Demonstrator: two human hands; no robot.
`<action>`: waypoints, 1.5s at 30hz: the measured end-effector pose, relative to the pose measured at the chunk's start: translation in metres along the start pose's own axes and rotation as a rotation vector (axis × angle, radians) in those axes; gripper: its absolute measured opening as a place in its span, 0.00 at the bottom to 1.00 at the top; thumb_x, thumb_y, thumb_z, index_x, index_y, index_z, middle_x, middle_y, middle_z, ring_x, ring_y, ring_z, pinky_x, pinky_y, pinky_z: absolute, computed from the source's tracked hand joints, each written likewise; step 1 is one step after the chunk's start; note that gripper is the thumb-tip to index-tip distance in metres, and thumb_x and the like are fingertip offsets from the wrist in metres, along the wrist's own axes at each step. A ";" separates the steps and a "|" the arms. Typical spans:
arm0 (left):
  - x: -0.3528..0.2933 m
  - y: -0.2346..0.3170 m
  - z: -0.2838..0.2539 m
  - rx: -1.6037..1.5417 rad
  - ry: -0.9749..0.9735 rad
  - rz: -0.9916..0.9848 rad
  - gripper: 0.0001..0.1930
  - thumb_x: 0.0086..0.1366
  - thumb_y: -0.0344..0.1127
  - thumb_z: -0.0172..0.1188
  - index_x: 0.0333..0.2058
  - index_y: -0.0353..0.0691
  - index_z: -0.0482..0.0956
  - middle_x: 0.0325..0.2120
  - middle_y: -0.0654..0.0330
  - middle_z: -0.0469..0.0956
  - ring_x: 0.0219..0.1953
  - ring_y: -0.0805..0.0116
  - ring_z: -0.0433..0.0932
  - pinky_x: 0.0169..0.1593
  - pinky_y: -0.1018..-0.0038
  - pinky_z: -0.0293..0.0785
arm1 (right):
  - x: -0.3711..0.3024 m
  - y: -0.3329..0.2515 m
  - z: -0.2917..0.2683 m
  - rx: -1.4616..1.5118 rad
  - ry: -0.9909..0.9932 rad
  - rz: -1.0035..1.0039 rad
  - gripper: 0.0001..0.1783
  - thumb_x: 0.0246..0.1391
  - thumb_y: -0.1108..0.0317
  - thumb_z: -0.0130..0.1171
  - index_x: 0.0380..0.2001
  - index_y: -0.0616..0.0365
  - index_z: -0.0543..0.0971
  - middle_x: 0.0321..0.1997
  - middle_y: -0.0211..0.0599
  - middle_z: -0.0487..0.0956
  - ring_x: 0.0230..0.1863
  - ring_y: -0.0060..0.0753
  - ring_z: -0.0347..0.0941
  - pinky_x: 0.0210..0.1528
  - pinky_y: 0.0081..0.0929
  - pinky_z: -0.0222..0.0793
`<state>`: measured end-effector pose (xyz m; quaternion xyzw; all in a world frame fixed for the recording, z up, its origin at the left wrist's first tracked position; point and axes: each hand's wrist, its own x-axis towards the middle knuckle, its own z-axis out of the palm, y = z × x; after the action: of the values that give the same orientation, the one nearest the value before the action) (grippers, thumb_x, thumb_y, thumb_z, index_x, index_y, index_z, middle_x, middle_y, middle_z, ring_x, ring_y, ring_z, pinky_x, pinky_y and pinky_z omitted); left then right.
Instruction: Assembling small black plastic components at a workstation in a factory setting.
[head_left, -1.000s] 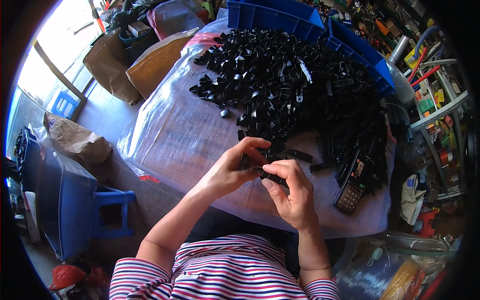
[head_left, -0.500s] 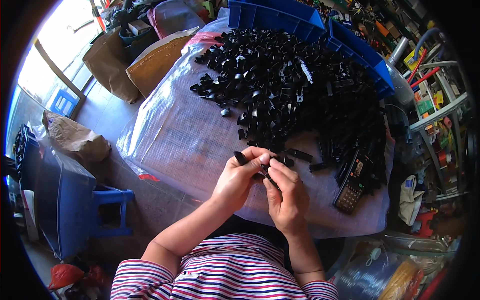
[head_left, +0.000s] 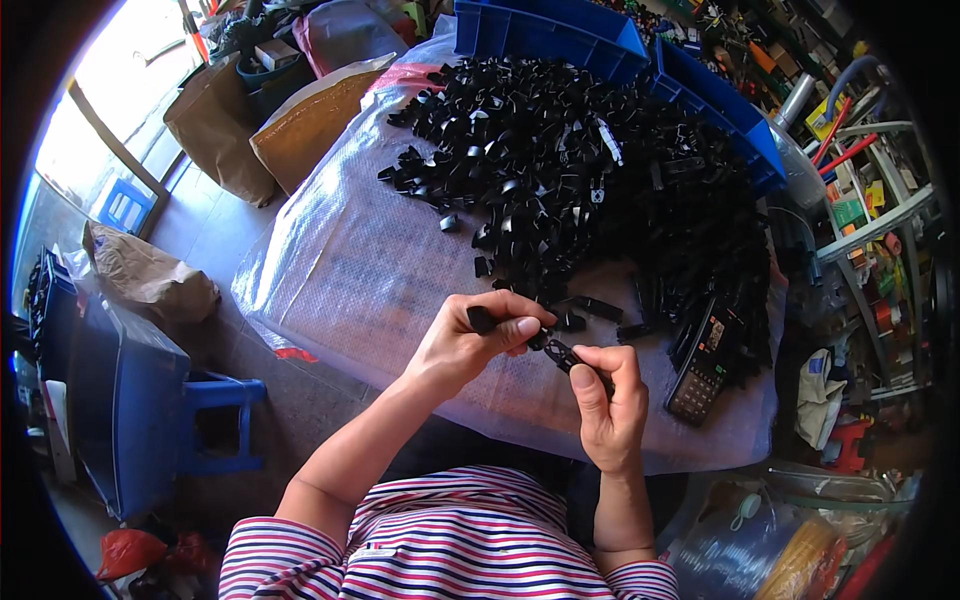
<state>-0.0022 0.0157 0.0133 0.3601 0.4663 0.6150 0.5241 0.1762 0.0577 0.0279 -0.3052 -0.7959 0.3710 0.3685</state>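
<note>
Daylight glares at upper left, corners blackened.

The person is wearing a striped shirt (head_left: 460, 530); narrow bands of red and dark navy are alternating over white, curving across the chest; 2 short sleeves (head_left: 275, 560) are carrying the same stripes and ending near the elbows, leaving the forearms (head_left: 365, 430) bare; the left hand (head_left: 470, 340) and right hand (head_left: 612, 405) are also showing bare; 1 small pale tag (head_left: 374, 551) is sitting on the chest's left side; dark legwear (head_left: 450, 450) is blending into shadow.
</note>
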 end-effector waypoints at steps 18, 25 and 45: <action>-0.004 -0.009 -0.001 0.115 0.135 0.045 0.05 0.56 0.28 0.59 0.32 0.34 0.78 0.25 0.65 0.76 0.26 0.79 0.71 0.30 0.82 0.66 | 0.012 0.015 0.036 0.038 0.128 -0.104 0.07 0.57 0.68 0.51 0.32 0.62 0.70 0.20 0.29 0.69 0.21 0.16 0.64 0.24 0.17 0.61; -0.010 -0.021 -0.003 0.309 0.181 0.308 0.06 0.59 0.31 0.58 0.33 0.35 0.77 0.25 0.65 0.75 0.27 0.80 0.70 0.33 0.85 0.67 | 0.014 -0.007 0.019 -0.031 -0.123 0.112 0.10 0.55 0.67 0.54 0.34 0.63 0.71 0.22 0.32 0.73 0.22 0.17 0.66 0.25 0.17 0.63; -0.029 -0.009 0.004 0.213 0.265 0.444 0.08 0.58 0.33 0.59 0.30 0.32 0.75 0.25 0.62 0.72 0.22 0.78 0.69 0.25 0.82 0.65 | 0.011 -0.015 0.010 0.487 -0.396 0.399 0.15 0.58 0.62 0.50 0.42 0.63 0.71 0.20 0.36 0.72 0.23 0.20 0.68 0.26 0.20 0.65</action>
<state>0.0104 -0.0119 0.0072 0.4230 0.5025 0.7040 0.2701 0.1591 0.0542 0.0396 -0.2799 -0.6650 0.6659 0.1896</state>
